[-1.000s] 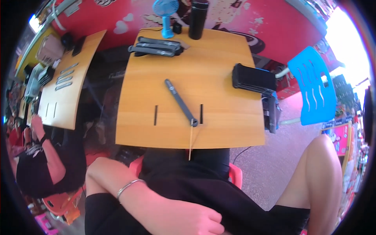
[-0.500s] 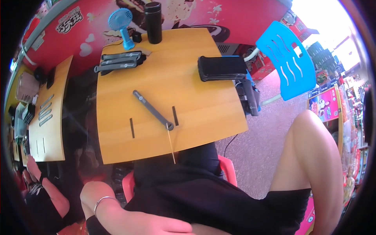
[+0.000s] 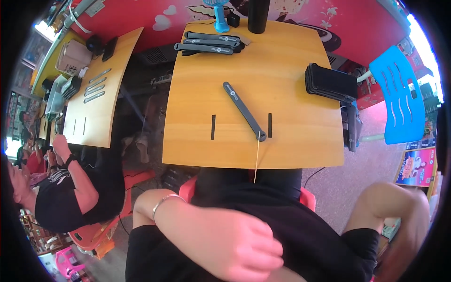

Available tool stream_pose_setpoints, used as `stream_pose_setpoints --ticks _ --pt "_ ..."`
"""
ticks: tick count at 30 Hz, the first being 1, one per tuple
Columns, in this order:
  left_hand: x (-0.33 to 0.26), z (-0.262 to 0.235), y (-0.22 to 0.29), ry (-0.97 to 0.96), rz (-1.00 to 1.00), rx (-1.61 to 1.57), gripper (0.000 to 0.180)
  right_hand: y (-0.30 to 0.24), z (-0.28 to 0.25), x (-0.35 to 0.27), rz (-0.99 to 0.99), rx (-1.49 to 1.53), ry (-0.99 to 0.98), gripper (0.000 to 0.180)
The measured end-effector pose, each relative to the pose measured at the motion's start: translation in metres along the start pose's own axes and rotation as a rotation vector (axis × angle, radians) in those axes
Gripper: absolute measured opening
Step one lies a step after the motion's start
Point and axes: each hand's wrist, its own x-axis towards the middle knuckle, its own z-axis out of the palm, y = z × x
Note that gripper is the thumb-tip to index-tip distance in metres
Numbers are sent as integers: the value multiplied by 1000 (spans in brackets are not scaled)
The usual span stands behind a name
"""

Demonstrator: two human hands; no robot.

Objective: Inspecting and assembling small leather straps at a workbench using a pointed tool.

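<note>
Sitting at left: co-worker [image 3: 66, 197] in a dark shirt, near a pale wooden side table [image 3: 101, 127] with four slim grey strips [image 3: 96, 87] in a row.
Stacked straps [image 3: 206, 48]: flat, dark grey, round-ended, piled at the far left of the tabletop [image 3: 188, 150]; judging by the pile, these are unused.
Left black bar [image 3: 213, 127]: short, matte, flat on smooth yellow wood.
Single strap [image 3: 244, 110]: slanted between both bars, near end just beside the right one; out singly, untouched, whether finished cannot tell.
Left hand [image 3: 253, 249]: fingers curled before dark clothing, off the tabletop; cannot tell whether it holds anything.
Stick [image 3: 257, 162]: thin, pale, reaching from the strap's near end past the near edge.
Right black bar [image 3: 270, 125]: matching the left.
Black cases [image 3: 332, 83]: soft-looking, stacked at right.
Right hand: beyond the near edge of view; state cannot be told.
</note>
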Motion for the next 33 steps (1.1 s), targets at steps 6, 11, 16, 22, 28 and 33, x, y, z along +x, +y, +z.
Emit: stream_pose_setpoints --ticks 6,11,16,22,28,33 --pt "-85 9 -87 574 -986 -107 13 -148 62 -10 -846 1256 -592 23" --pt "-136 72 -140 973 -1125 -509 22 -205 103 -75 -633 1236 -440 47" --pt "-127 95 -151 1030 -1140 -670 40 -219 102 -79 -544 1201 -443 57" --pt "-97 103 -163 1295 -922 -1101 45 -212 113 -69 -480 1626 -573 58" --pt "-91 108 -168 1455 -663 -1189 31 -202 82 -66 -432 1657 -825 50" --pt "-88 103 -160 1541 -659 -1165 23 -209 77 -71 -403 1795 -688 44"
